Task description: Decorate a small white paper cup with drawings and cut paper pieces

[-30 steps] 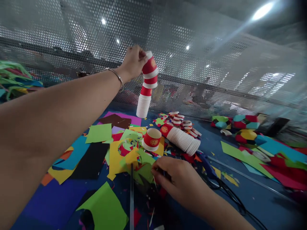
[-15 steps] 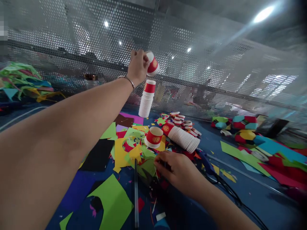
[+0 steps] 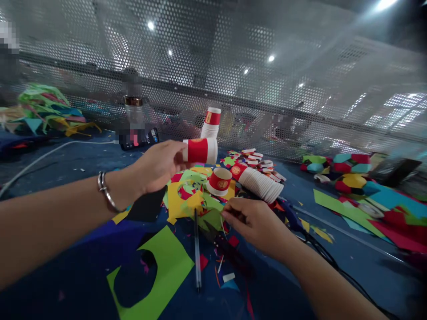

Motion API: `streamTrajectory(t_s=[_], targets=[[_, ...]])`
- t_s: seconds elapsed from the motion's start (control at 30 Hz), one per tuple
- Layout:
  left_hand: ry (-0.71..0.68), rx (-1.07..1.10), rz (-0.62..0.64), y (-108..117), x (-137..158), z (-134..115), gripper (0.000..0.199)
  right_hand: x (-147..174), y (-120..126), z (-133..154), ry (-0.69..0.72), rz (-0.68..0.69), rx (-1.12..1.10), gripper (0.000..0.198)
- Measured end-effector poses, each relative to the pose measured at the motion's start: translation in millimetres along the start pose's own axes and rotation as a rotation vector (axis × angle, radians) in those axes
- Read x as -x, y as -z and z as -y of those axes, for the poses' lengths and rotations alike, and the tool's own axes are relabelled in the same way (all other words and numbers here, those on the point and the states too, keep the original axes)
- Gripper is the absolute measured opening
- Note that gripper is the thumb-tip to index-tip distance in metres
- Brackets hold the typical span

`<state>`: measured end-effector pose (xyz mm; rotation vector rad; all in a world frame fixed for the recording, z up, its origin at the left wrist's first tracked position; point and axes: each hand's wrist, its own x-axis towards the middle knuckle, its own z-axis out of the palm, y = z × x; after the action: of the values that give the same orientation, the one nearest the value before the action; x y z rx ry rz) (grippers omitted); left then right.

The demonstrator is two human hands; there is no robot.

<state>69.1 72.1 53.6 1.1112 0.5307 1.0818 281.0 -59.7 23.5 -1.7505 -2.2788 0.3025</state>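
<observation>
My left hand (image 3: 158,164) grips a red and white paper cup (image 3: 198,151), tipped on its side above the table. Behind it stands an upright stack of paper cups (image 3: 213,118), partly hidden. A short red cup (image 3: 219,183) sits on paper scraps in front, apart from both hands. To its right another stack of cups (image 3: 260,183) lies on its side. My right hand (image 3: 255,222) has its fingertips pinched together just in front of the short cup; a thin white strip hangs at them, and whether it is held is unclear. Dark scissors (image 3: 230,251) lie below that hand.
A clear pen (image 3: 197,258) and a green sheet with a round cutout (image 3: 168,266) lie in front. Cut cup rings (image 3: 255,158) are heaped behind. A phone (image 3: 140,138), a cable (image 3: 43,155) and coloured paper pieces (image 3: 383,200) lie farther out. Perforated metal panel (image 3: 187,58) stands behind.
My left hand has come down and back from above the upright stack, carrying the cup, which is now tipped sideways. My right hand stays pinched in nearly the same place.
</observation>
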Motion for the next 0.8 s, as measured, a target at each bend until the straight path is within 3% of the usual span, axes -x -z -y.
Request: streamTrajectory(t_s=[0.13,0.27,0.5,0.67,0.8], targets=[[0.081,-0.008,-0.063,5,45,14,0.009,3,-3,12,0.039,0.093,0.032,0.021],[0.144,0.011,-0.095,11,66,32,0.008,6,-7,18,0.044,0.151,0.067,0.022],[0.120,-0.007,-0.161,18,67,40,0.026,11,-6,20,0.025,0.191,0.053,0.023],[0.149,0.027,-0.107,17,67,41,0.007,11,-5,24,0.037,0.231,0.012,0.021],[0.163,0.069,-0.118,15,67,41,0.008,12,-7,25,0.056,0.240,-0.003,0.014]])
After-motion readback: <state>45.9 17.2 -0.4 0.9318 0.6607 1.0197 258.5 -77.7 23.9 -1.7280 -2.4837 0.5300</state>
